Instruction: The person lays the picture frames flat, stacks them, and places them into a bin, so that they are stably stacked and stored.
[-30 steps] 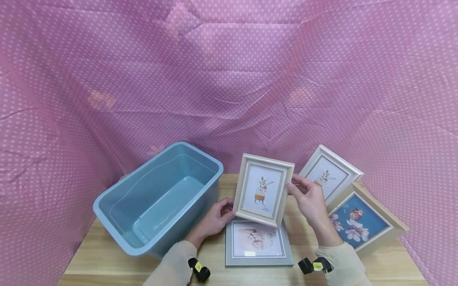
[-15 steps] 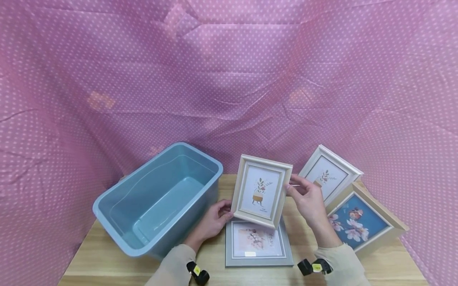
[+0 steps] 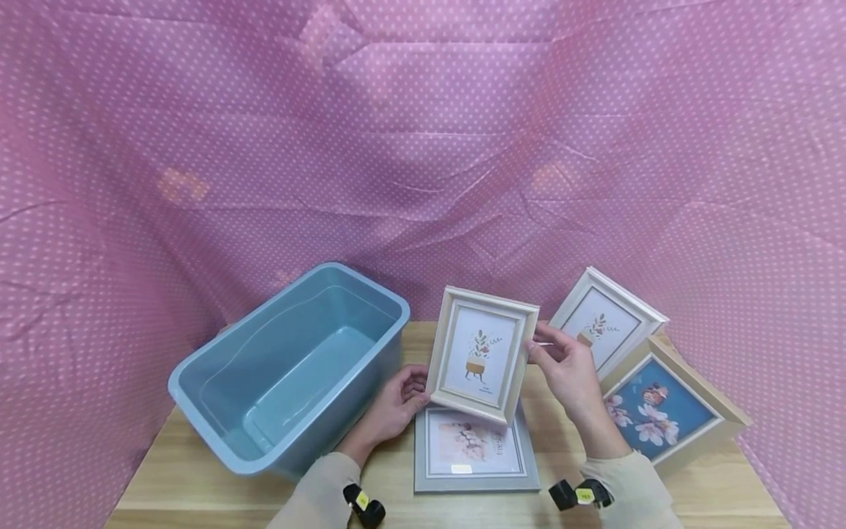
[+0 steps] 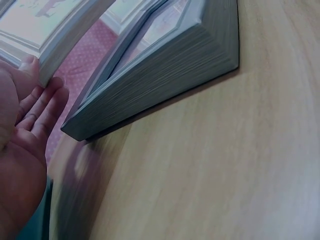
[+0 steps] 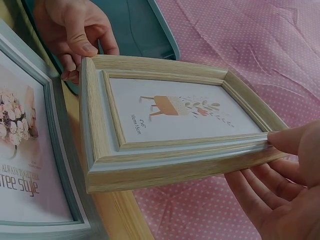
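Between both hands is a cream, wood-grained picture frame [image 3: 482, 353] with a plant-pot print, tilted to face the head camera. My left hand [image 3: 391, 405] pinches its lower left corner, thumb [image 4: 29, 67] on the front and fingers behind. On the opposite side, my right hand [image 3: 570, 371] grips the right edge, thumb [image 5: 287, 140] on top and fingers underneath. Under it a grey picture frame [image 3: 476, 466] with a rose print lies flat on the table; the held frame hides its far part in the head view.
A blue plastic tub [image 3: 291, 375] stands at the left, its inside bare. At the right, a white picture frame [image 3: 598, 323] and a beige picture frame [image 3: 661, 411] with a blue blossom print lean at angles. Pink dotted cloth [image 3: 423, 162] hangs behind the wooden table [image 3: 192, 477].
The held cream frame has shifted slightly left along with both hands, which keep the same hold. The tub and the other frames stay in place.
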Demonstrator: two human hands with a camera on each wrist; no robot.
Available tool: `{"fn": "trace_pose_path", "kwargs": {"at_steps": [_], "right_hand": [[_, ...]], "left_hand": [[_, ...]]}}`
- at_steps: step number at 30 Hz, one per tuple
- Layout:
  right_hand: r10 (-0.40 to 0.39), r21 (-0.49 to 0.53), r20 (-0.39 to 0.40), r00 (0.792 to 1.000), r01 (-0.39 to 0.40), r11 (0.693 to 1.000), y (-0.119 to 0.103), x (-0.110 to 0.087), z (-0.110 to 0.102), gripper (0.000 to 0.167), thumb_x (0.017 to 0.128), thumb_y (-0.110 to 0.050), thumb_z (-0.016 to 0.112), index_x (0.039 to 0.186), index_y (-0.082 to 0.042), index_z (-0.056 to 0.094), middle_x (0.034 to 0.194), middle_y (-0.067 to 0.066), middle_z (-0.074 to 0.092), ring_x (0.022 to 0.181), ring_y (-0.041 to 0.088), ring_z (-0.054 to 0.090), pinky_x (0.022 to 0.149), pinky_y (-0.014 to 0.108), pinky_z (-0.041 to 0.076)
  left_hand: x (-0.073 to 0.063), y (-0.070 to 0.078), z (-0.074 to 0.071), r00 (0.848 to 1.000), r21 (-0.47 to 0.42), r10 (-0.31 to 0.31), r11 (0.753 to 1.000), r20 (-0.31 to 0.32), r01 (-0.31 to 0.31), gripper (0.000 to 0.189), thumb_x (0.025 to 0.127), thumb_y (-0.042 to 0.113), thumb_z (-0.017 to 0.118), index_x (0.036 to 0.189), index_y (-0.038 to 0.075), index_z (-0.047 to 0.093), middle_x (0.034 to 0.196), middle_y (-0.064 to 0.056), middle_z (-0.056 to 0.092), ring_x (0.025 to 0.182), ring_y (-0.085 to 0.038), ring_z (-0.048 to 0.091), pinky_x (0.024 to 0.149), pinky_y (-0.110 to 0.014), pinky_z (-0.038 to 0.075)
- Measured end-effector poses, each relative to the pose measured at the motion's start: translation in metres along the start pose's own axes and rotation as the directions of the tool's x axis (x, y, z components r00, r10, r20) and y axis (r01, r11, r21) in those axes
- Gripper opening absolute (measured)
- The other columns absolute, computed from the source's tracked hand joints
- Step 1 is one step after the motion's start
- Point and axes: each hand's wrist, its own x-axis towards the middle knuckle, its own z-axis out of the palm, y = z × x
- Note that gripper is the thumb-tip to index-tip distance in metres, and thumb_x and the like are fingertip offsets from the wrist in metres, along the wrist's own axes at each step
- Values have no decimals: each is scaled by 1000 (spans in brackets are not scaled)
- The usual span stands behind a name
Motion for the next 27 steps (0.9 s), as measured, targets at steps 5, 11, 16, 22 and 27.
{"fn": "trace_pose_path", "kwargs": {"at_steps": [5, 11, 16, 22, 27], "right_hand": [[7, -12, 1, 1000, -7, 1000, 4, 0, 0, 41, 105, -9, 68, 144, 4, 63, 133, 30, 71, 86, -4, 74, 83, 14, 58], [20, -19, 8, 1000, -19, 1000, 7, 0, -3, 43, 107, -12, 67, 146, 3, 62, 135, 28, 71, 86, -4, 74, 85, 13, 56], [17, -13, 1, 1000, -17, 1000, 6, 0, -2, 41, 107, -12, 67, 145, 3, 63, 135, 29, 71, 86, -5, 73, 85, 13, 57], [12, -41, -4, 1000, -12, 999, 8, -1, -2, 41, 107, -13, 67, 145, 3, 63, 133, 28, 73, 85, -3, 75, 87, 12, 55], [19, -43, -6, 1000, -19, 999, 9, -2, -1, 41, 107, -14, 67, 145, 1, 63, 135, 26, 73, 87, -2, 76, 90, 12, 55]], "left_hand": [[0, -2, 0, 1000, 11, 1, 1000, -3, -1, 43, 101, 0, 68, 140, -11, 55, 126, -28, 67, 113, -22, 66, 102, -20, 58], [1, -1, 1, 1000, 22, 21, 1000, -7, -21, 43, 101, 1, 69, 139, -12, 56, 126, -29, 67, 113, -26, 67, 101, -22, 59], [0, 1, 0, 1000, 13, 24, 1000, -3, -24, 45, 100, 1, 69, 140, -13, 55, 128, -31, 66, 115, -33, 69, 102, -20, 59], [-3, 0, -2, 1000, -44, -16, 999, -1, 16, 46, 101, -3, 68, 143, -15, 53, 132, -35, 65, 115, -31, 73, 97, -18, 61], [-4, 0, -4, 1000, -68, -19, 998, -22, 17, 47, 101, -4, 67, 144, -16, 54, 132, -37, 65, 116, -28, 74, 96, -17, 61]]}}
